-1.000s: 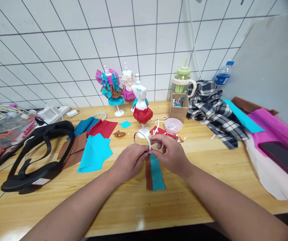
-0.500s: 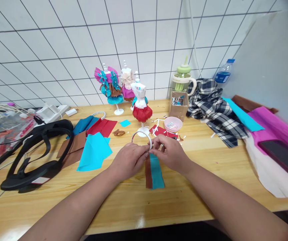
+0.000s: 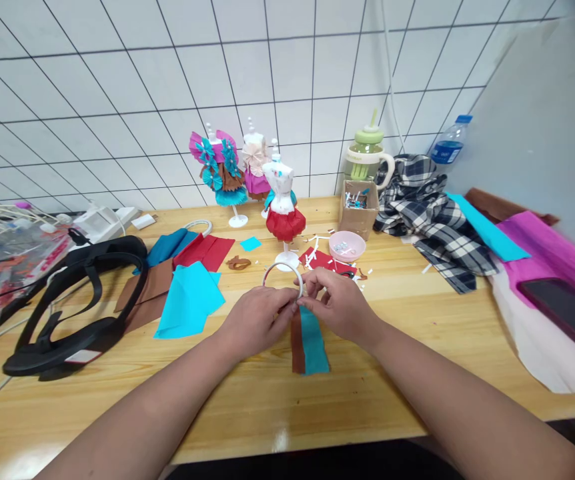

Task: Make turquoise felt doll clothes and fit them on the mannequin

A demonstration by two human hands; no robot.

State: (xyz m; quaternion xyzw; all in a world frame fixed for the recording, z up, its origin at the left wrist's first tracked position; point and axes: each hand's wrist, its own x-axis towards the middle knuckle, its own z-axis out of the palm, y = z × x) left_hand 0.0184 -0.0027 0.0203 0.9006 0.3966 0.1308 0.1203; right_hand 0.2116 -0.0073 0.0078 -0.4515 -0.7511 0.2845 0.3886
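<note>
Two bare hands met at the middle of a wooden counter [image 3: 267,407]. The left hand [image 3: 255,320] had its fingers pressed together, pinching the top of a brown-and-teal paper strip [image 3: 312,347] lying flat towards the viewer. The right hand [image 3: 340,307] pinched a white tape ring [image 3: 280,265] just above the strip. Taping the strip's top end seemed to be in hand. Drawing tape would call for holding the strip steady. A small mannequin in a red skirt [image 3: 283,207] stood just behind.
</note>
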